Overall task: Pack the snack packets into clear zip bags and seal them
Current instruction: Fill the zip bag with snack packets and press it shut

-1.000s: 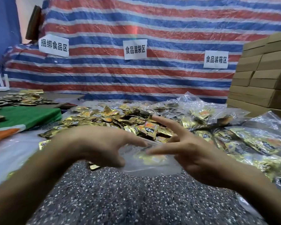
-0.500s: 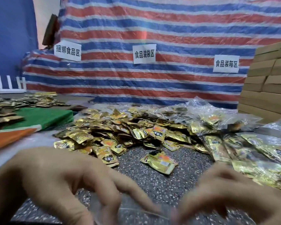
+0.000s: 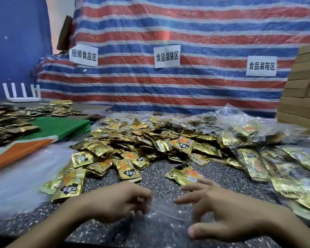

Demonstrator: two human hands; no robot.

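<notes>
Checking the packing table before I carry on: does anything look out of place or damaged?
Nothing looks torn or spilled. One gold packet lies alone just ahead of the right hand, apart from the main pile.

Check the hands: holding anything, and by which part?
The left hand pinches the clear zip bag at its left edge with its fingers, it seems. The right hand is spread over the bag's right side, gripping nothing.

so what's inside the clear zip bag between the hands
No packet shows in the clear zip bag: only the speckled tabletop shows through it. Its ends are covered by the left hand and right hand, so anything there is hidden.
</notes>
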